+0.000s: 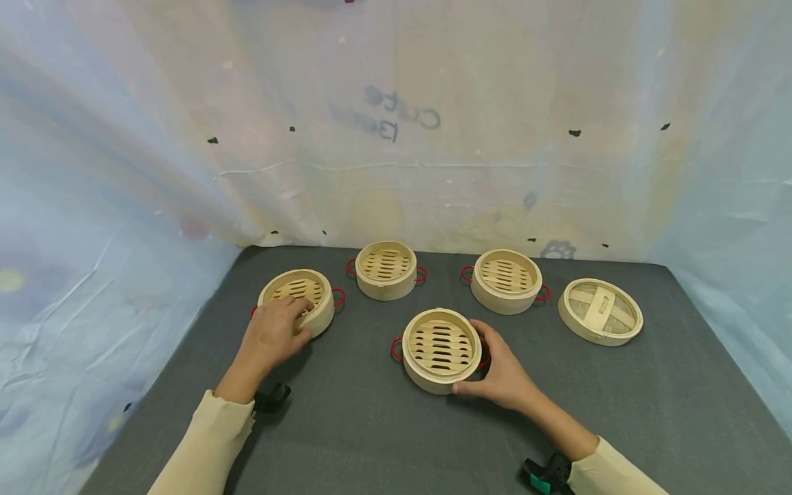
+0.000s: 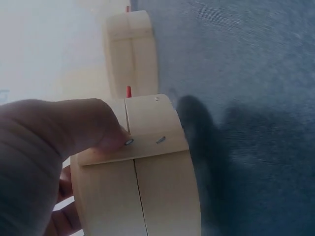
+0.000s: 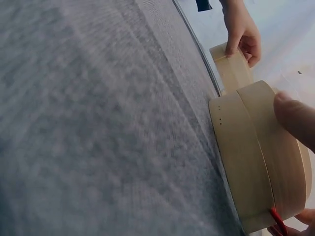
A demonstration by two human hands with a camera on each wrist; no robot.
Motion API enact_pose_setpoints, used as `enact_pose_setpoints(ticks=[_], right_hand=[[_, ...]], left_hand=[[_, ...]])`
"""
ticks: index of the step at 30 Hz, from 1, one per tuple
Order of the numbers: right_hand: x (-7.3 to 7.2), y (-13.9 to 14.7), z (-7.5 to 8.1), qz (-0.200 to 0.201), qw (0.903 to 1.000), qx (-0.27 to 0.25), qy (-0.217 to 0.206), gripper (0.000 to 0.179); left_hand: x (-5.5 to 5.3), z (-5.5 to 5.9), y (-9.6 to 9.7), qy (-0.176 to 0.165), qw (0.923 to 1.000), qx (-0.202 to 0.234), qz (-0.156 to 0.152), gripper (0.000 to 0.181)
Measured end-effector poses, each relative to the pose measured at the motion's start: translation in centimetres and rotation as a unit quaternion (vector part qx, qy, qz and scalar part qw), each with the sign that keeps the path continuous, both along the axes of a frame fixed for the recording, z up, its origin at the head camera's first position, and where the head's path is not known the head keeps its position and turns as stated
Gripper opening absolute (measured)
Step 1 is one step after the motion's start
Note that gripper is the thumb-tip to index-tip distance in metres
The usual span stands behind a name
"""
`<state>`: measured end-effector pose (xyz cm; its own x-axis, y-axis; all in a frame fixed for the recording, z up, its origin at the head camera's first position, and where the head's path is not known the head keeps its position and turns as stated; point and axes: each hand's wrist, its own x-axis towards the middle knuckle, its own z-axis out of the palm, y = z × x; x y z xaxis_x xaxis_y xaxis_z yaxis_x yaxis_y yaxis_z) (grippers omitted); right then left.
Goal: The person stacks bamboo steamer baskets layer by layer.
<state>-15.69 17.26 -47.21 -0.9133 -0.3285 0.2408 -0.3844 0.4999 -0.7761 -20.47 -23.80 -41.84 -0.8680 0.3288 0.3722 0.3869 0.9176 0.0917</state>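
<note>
My left hand [image 1: 273, 333] grips the near rim of a round bamboo steamer basket [image 1: 303, 287] at the left, which has a slatted floor and red side handles. In the left wrist view the thumb [image 2: 101, 128] presses the outer wall beside a metal staple, while the other fingers are largely hidden behind the rim. At the front middle stands a second bamboo steamer basket [image 1: 438, 346], also slatted and red-handled. My right hand [image 1: 502, 375] holds it from the right, thumb at the near wall and fingers round the far side, covering part of the right handle.
Two more red-handled steamer baskets, one back middle [image 1: 386, 268] and one back right [image 1: 504, 278], stand along the rear of the dark grey table [image 1: 371, 440]. A bamboo steamer lid [image 1: 600, 311] lies at the right. A pale patterned curtain [image 1: 396, 185] hangs behind the table.
</note>
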Motion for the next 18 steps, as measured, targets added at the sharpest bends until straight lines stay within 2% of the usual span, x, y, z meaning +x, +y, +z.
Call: enact_pose_setpoints(ticks=[3, 12, 18], right_hand=[[0.0, -0.2, 0.0, -0.008, 1.0000, 0.002, 0.001, 0.113], [0.0, -0.4, -0.1, -0.024, 0.9997, 0.002, 0.002, 0.107], [-0.1, -0.6, 0.0, -0.030, 0.9995, 0.006, 0.007, 0.106]], left_hand=[[0.3, 0.4, 0.0, 0.003, 1.0000, 0.001, 0.006, 0.031], [1.2, 1.5, 0.9, -0.017, 0.9997, 0.008, 0.017, 0.034], [1.7, 2.4, 2.0, -0.004, 0.9999, 0.011, 0.011, 0.035]])
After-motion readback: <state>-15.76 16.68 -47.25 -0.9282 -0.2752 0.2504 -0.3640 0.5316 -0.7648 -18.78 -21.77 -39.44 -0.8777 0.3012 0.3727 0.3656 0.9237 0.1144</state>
